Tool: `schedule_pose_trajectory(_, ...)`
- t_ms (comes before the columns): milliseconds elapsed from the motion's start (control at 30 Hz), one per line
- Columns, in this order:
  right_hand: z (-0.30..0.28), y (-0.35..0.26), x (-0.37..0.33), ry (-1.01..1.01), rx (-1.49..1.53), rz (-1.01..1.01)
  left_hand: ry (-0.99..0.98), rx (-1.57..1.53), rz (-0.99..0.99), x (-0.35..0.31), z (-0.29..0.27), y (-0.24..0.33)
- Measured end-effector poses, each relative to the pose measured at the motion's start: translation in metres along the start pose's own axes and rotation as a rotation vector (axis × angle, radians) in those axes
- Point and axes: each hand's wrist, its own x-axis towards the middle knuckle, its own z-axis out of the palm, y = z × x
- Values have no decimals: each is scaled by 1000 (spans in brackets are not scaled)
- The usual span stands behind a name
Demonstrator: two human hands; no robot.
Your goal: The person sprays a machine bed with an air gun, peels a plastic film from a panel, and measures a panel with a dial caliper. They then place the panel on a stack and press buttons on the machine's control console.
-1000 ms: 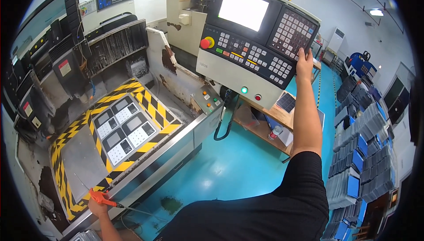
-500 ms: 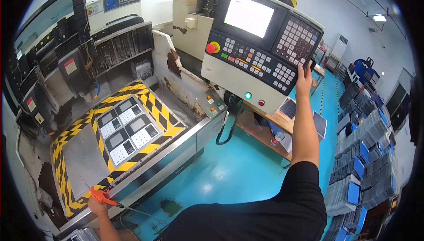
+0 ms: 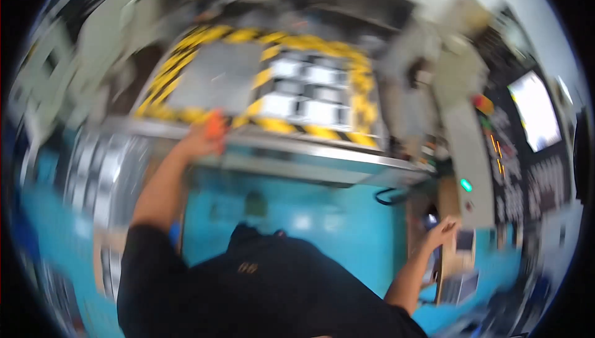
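My left hand (image 3: 197, 141) is closed around an orange air blow gun (image 3: 215, 128) at the front edge of the machine bed. Beside it lies a bare grey plate (image 3: 217, 81) framed by yellow-and-black striped tape (image 3: 167, 101). On the right half of the bed sit several white-and-dark printed panels (image 3: 279, 105), in two rows. My right hand (image 3: 441, 231) is off the machine controls, low on the right near a wooden shelf or bench; motion smears its fingers. The whole picture is blurred.
A control console (image 3: 527, 171) with a lit screen (image 3: 536, 112), a red stop button (image 3: 482, 104) and a green lamp (image 3: 466, 185) stands at the right. Stacked panels (image 3: 99, 171) are at the left. A black cable loop (image 3: 389, 198) hangs below the bed's right end.
My view has swung left, so the bed is now centred. My right hand has left the console's keys and dropped lower. The air blow gun stays in my left hand.
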Motion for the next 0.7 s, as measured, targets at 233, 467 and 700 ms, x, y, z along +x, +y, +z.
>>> schedule_pose_trajectory(233, 96, -157, -188, -1318, 55, -142, 458, -117, -92, -8, 50, 50)
schedule_pose_trajectory(467, 142, -177, -194, -1302, 213, 381, -516, 33, -87, -93, 151, 118)
schedule_pose_trajectory(700, 132, -228, -236, -1429, 238, -359, -27, -1335, -427, -9, 151, 207)
